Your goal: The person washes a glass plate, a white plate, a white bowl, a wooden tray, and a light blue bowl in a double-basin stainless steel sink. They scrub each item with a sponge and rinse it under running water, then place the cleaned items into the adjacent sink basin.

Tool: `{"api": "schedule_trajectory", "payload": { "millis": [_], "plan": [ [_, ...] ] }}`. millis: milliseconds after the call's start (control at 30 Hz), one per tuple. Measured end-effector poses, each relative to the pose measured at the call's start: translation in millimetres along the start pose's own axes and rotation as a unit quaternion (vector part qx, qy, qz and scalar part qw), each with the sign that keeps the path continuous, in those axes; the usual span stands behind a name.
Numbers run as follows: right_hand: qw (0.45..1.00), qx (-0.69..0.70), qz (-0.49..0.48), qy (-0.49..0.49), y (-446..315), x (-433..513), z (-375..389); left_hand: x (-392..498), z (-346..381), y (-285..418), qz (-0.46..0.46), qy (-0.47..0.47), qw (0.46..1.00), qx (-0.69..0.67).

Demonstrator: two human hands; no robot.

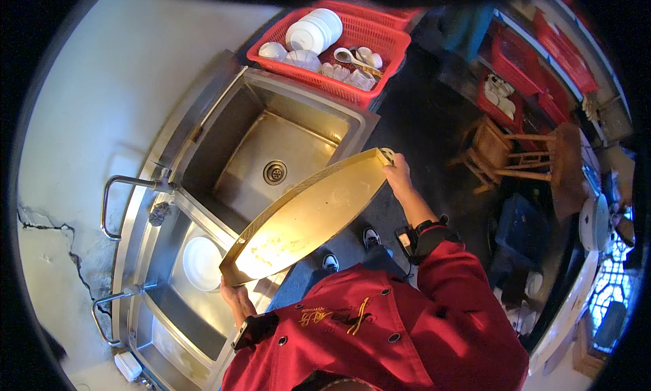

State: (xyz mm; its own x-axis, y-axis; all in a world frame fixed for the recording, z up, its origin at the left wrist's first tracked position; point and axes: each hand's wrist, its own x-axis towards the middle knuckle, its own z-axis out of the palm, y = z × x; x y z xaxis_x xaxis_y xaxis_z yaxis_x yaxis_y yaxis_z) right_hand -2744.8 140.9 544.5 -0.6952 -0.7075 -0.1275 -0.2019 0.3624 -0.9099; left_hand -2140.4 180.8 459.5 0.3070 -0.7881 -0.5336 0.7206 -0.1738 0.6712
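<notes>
A large oval metal tray (305,213), gold-coloured inside with a patterned rim, is held tilted between both hands over the near edge of the sinks. My left hand (235,295) grips its lower left end, beside the middle basin. At the upper right end, near a rim handle, my right hand (398,173) is closed on the tray. Beyond it lies an empty steel sink basin (239,152) with a round drain (275,173). A white plate (202,264) rests in the middle basin, left of my left hand.
A red plastic basket (391,60) with white bowls, spoons and glasses stands beyond the sinks. Two curved metal taps (109,203) line the wall side, with a scouring pad (159,214) nearby. Wooden stools (508,152) and red baskets (519,60) on a rack are at the right.
</notes>
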Motion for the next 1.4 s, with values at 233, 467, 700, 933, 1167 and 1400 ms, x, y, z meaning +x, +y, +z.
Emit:
{"api": "schedule_trajectory", "payload": {
  "millis": [233, 467, 700, 933, 1167, 1400],
  "plan": [
    [0.981, 0.144, 0.09, 0.089, 59, -95, -39, 29, 41, 35, -0.049, -0.073, 0.993, 0.075],
    [0.909, 0.368, 0.078, 0.181, 89, -215, -107, 30, 136, 41, -0.003, -0.232, 0.948, 0.219],
    [0.811, 0.459, 0.144, 0.333, 124, -326, -185, -70, 228, 9, -0.041, -0.342, 0.895, 0.284],
    [0.698, 0.482, 0.092, 0.521, 198, -513, -277, -205, 277, -83, -0.154, -0.557, 0.712, 0.4],
    [0.574, 0.445, 0.028, 0.687, 243, -741, -354, -386, 264, -206, -0.29, -0.706, 0.386, 0.518],
    [0.391, 0.359, -0.116, 0.839, 254, -934, -376, -587, 171, -294, -0.43, -0.747, 0.098, 0.497]
  ]
}}
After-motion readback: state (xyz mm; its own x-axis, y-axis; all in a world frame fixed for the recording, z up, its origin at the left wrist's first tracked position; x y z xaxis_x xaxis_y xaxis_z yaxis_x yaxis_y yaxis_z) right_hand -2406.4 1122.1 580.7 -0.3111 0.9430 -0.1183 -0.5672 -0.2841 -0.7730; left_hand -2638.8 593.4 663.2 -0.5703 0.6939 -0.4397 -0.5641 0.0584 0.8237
